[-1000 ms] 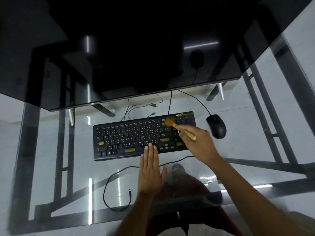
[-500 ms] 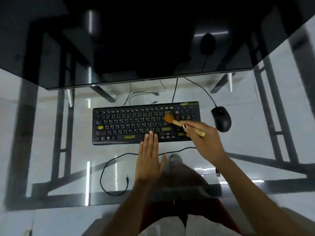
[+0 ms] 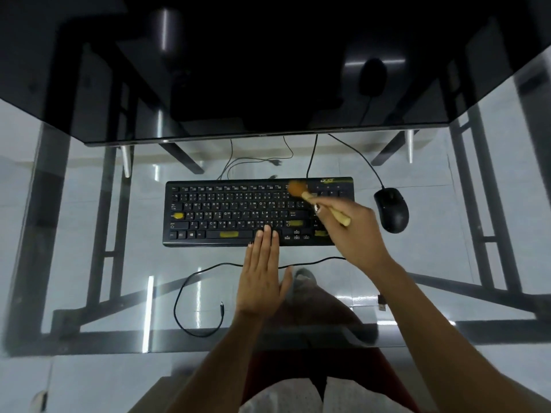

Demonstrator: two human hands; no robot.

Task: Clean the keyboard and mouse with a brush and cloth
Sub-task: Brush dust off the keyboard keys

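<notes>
**Brushing the top key rows, left hand as anchor**

Nearest the camera: the person's lap shows through the glass desk point(image 3: 89, 263). A loose black cable point(image 3: 190, 278) loops on the glass just short of the keyboard, its free plug end lying near the left wrist.

Left hand point(image 3: 262, 275): flat, palm down, fingers together and straight, thumb slightly out. Fingertips rest on the near edge of the keyboard point(image 3: 232, 213), right of the space bar; heel of the hand on the glass. Reads as a brace against sliding.

Right hand point(image 3: 354, 234): closed around the pale handle of the brush point(image 3: 313, 201), gripped pencil-fashion, handle end poking out toward the mouse. The orange bristle head is blurred, at the far row of keys, left of the logo corner. Whether the bristles touch the keys cannot be told through the blur.

Mouse point(image 3: 392, 210): black, on the glass just right of the keyboard, apart from it, untouched. No cloth in view.

Far: dark monitor point(image 3: 268, 70) overhangs; cables run back beneath it.

Judgement on technique: the brushing stage seems under way, with the mouse and the wiping yet to come.
- Keep strokes short and light, running along the gaps between rows so dust is swept out, not packed down.
- Tilt the bristles into the gaps.
- Sweep debris toward one edge.
- Keep the left hand's pressure on the frame, not the keys.
- Watch the loose cable when shifting the brace.
</notes>
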